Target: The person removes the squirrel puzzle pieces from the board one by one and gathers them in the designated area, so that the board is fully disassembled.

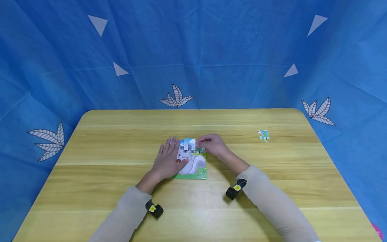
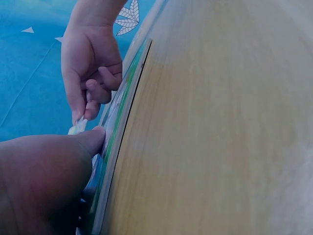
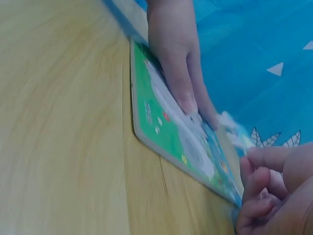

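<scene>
A jigsaw puzzle (image 1: 195, 166) with a grey-white squirrel on green lies on the table. My left hand (image 1: 167, 161) rests flat over its left side, with the fingers straight and the thumb across the picture. At the puzzle's upper part, my right hand (image 1: 212, 145) pinches a puzzle piece (image 1: 189, 144) between thumb and fingertips. That piece (image 3: 235, 131) is tilted and raised off the board in the right wrist view. The left wrist view shows the right hand (image 2: 95, 73) above the left thumb, its other fingers curled.
Some puzzle pieces (image 1: 264, 135) lie together on the table at the right, apart from the board. The wooden table (image 1: 193, 215) ends at a blue patterned cloth (image 1: 211, 50) behind and at the sides.
</scene>
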A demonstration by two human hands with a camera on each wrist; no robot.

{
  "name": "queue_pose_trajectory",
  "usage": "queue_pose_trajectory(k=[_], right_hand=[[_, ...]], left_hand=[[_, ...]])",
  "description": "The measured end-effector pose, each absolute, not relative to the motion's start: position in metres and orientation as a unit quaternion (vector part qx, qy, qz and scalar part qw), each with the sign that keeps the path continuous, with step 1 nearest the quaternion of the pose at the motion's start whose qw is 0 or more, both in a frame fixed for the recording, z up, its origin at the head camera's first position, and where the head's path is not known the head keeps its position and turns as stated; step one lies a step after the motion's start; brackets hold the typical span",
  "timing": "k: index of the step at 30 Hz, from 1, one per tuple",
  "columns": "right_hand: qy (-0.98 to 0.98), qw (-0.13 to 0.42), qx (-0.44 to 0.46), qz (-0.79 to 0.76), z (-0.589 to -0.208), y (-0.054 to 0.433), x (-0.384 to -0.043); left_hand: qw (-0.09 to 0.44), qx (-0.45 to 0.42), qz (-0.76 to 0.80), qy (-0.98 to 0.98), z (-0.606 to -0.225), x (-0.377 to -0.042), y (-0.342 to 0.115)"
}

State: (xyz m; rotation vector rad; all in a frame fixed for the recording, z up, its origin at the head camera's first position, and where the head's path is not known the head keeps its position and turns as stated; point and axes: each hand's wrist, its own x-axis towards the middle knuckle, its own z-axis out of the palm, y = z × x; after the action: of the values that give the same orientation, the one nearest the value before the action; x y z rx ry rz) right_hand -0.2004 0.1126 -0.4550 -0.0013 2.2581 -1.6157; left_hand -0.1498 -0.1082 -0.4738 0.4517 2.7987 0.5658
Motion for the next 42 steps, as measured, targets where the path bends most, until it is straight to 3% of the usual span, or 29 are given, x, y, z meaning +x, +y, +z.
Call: queue_pose_trajectory(k=[8,42], right_hand=[[0.782,0.178,-0.018,-0.597,-0.452,0.138,-0.205],[0.827,0.154,0.058,-0.538,-0.439,0.321,-0.222]], left_hand=[[0.123,0.155,0.195,0.961,-0.475,-0.151,-0.108],[0.123,0.153,0.189,0.962,-0.480,-0.151,-0.109]])
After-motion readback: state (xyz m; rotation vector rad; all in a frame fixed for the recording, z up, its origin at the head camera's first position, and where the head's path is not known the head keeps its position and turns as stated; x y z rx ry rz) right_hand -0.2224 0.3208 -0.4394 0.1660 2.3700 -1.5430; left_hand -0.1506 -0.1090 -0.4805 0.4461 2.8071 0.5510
